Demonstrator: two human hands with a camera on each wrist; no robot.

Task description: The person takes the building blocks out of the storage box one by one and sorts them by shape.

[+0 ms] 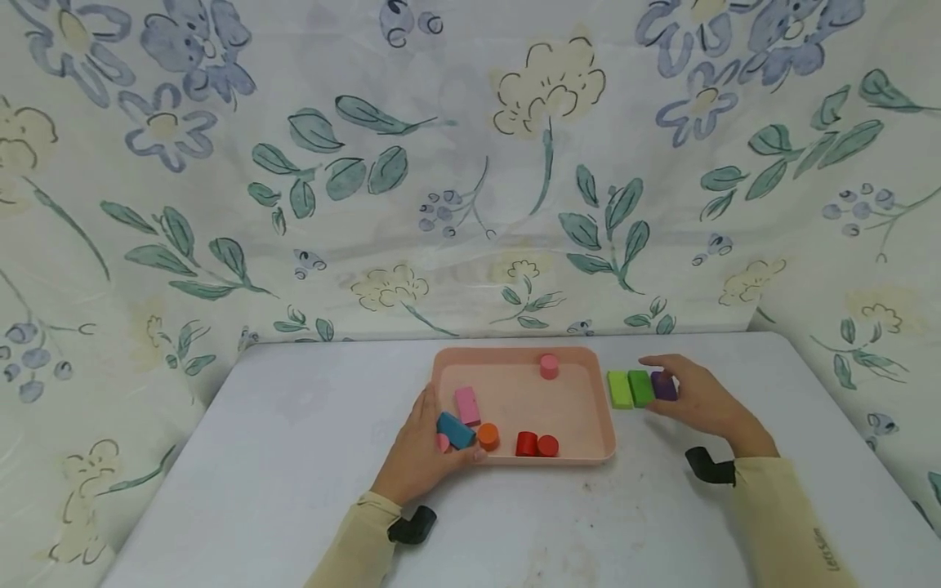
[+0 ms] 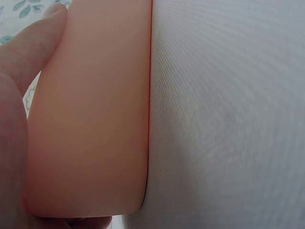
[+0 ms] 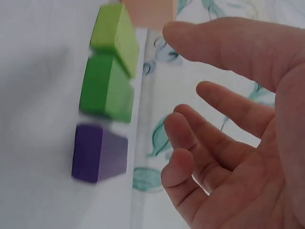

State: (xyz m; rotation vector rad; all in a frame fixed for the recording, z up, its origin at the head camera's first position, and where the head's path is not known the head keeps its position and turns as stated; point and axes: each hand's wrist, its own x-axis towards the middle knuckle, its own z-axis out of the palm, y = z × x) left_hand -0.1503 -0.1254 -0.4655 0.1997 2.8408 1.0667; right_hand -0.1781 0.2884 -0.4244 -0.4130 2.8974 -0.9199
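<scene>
My left hand (image 1: 421, 453) grips the front left corner of a pink tray (image 1: 515, 400), thumb at the front rim and fingers along the left side. In the left wrist view the tray's outer wall (image 2: 95, 119) fills much of the picture. My right hand (image 1: 702, 404) hovers over a row of blocks right of the tray, fingers spread apart and holding nothing. That row has a light green block (image 3: 112, 31), a green block (image 3: 102, 88) and a purple block (image 3: 97, 152). In the head view fingers partly cover the purple one.
Inside the tray lie a blue block (image 1: 456, 430), a pink block (image 1: 467, 406), an orange cylinder (image 1: 488, 436), two red cylinders (image 1: 526, 443) and a pink cylinder (image 1: 549, 367). Another pink piece (image 1: 443, 443) is partly hidden by the left hand. Floral cloth (image 1: 470, 302) hangs behind the white table (image 1: 309, 425).
</scene>
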